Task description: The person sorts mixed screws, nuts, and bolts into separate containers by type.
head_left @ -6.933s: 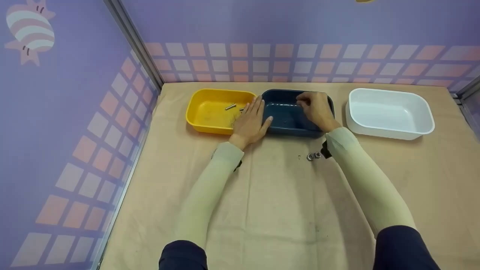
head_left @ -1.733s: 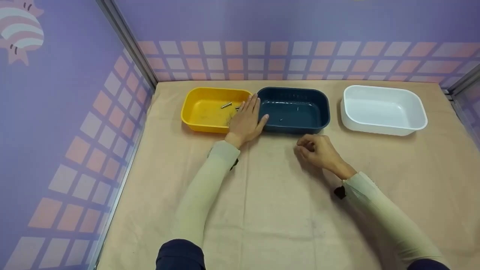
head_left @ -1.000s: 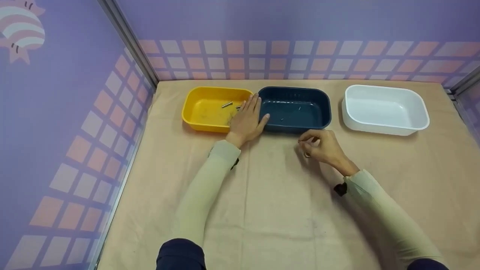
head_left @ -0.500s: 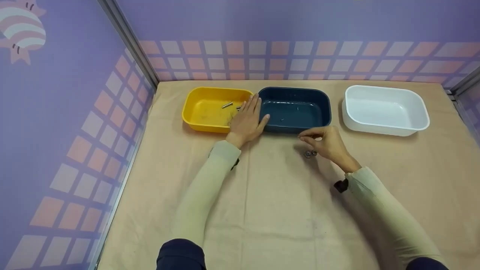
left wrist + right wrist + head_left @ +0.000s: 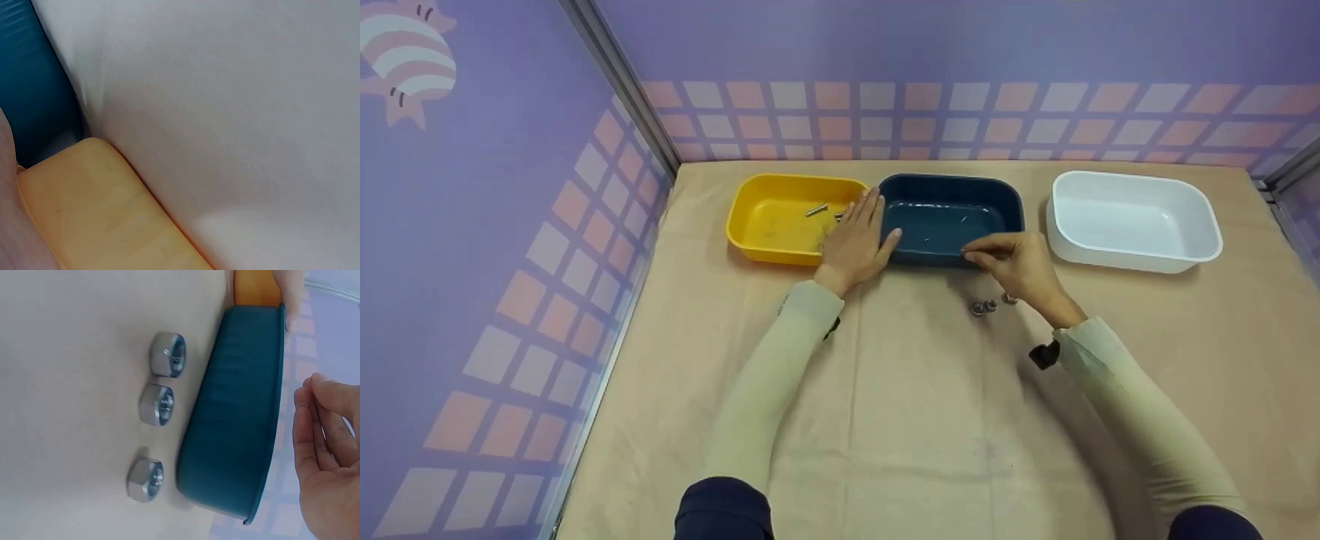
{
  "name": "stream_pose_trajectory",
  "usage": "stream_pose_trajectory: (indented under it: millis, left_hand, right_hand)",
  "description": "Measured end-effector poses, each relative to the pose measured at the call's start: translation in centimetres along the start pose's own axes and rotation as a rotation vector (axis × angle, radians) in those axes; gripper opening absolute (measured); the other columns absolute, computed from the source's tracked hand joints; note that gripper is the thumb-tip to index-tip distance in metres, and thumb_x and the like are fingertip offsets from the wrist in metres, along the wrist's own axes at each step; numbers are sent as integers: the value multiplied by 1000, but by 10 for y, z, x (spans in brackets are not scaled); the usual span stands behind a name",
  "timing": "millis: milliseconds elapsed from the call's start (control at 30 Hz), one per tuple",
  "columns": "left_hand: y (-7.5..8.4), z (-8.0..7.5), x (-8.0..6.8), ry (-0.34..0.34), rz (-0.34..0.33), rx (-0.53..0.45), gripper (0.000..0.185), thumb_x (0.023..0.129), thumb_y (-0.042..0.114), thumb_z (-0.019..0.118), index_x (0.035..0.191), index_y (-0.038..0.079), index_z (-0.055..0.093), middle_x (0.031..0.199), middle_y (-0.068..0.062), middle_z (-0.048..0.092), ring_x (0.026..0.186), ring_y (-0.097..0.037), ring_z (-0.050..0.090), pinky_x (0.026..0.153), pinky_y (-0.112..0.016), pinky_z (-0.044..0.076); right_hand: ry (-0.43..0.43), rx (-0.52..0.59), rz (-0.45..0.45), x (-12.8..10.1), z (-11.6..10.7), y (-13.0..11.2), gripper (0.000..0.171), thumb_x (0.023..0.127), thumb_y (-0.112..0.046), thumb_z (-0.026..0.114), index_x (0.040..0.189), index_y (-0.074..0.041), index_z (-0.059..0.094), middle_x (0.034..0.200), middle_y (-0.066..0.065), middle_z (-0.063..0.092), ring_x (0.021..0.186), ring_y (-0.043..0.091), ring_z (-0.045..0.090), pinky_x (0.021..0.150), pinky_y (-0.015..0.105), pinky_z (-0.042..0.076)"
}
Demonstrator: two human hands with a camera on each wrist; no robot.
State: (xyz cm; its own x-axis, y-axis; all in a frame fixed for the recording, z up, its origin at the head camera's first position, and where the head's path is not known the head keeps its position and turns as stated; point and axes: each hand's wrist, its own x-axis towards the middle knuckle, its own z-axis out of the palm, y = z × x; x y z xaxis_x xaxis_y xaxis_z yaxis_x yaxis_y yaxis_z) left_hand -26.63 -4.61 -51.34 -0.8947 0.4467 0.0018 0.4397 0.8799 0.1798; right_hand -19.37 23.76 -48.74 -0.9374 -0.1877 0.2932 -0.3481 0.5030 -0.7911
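My left hand lies flat and open over the seam where the yellow bin meets the dark blue bin. My right hand hovers at the blue bin's front rim. Its thumb and forefinger pinch together on something too small to make out. In the right wrist view the same hand shows curled fingers above the blue bin. Three steel nuts sit on the cloth just below that hand, in a row beside the bin wall.
A white bin stands to the right of the blue one. A couple of bolts lie in the yellow bin. The left wrist view shows only the yellow wall, a strip of blue bin and tan cloth. Purple walls close in the table.
My right hand rose from the cloth beside the nuts and moved up to the blue bin's front rim with its fingertips pinched. The left hand stayed put.
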Motion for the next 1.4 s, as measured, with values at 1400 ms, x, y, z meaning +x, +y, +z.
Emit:
stream_pose_trajectory:
  millis: [1400]
  left_hand:
    - [0,0,0,-3,1,1,77,115,54,20,171,2,9,181,-12,2,168,-25,2,137,-38,1]
  right_hand:
    - [137,-77,84,88,12,21,10,96,-1,77,103,-1,85,103,19,82,80,-2,70,68,6,51]
